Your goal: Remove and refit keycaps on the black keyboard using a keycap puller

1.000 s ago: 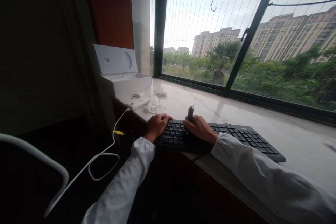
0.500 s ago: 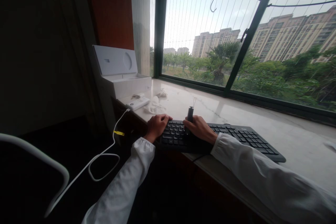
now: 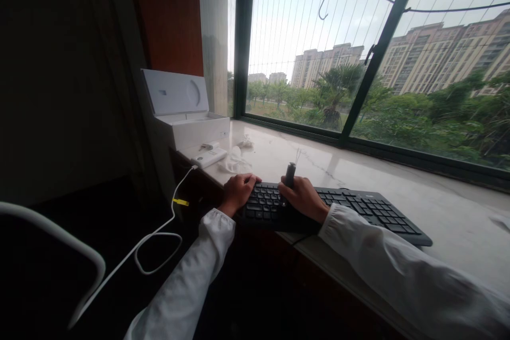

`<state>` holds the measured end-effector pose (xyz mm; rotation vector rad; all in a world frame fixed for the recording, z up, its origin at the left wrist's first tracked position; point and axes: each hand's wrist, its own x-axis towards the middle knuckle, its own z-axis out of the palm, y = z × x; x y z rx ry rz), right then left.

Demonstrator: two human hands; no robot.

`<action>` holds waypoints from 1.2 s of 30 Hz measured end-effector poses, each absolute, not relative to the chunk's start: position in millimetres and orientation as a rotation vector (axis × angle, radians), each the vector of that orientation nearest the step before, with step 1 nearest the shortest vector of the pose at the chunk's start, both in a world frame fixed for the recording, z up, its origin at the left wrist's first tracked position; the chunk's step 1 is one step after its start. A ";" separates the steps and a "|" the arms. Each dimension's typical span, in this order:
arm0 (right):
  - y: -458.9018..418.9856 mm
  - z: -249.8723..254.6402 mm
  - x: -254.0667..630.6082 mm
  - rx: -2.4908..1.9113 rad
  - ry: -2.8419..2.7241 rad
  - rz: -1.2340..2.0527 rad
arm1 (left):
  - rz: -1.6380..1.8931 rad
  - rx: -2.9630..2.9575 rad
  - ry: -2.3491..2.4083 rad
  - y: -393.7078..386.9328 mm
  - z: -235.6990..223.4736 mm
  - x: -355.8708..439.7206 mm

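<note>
A black keyboard (image 3: 370, 210) lies across the pale marble ledge, its near left part jutting past the front edge. My left hand (image 3: 238, 191) holds the keyboard's left end, fingers resting over the far corner. My right hand (image 3: 305, 196) is closed around a dark keycap puller (image 3: 290, 172), which has thin wire loops sticking out of its top. The puller stands tilted over the left-hand keys, and its lower end reaches down among them. My right hand and wrist hide the keys in the middle.
An open white box (image 3: 201, 128) stands at the ledge's left end. Before it are a white power bank (image 3: 209, 157) with a white cable (image 3: 173, 207) hanging down, and crumpled clear plastic (image 3: 238, 160). A barred window (image 3: 303, 37) rises behind the ledge (image 3: 450, 212).
The top of the keycap puller has tipped slightly to the right, and its wire loops with it. My left hand and the keyboard are nearly unmoved.
</note>
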<state>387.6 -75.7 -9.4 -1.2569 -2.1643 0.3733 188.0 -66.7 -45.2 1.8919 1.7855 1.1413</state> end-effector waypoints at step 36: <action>-83.3 -10.2 387.8 -1.225 -2.287 0.115 | 1.133 1.905 1.791 -66.4 -45.5 187.0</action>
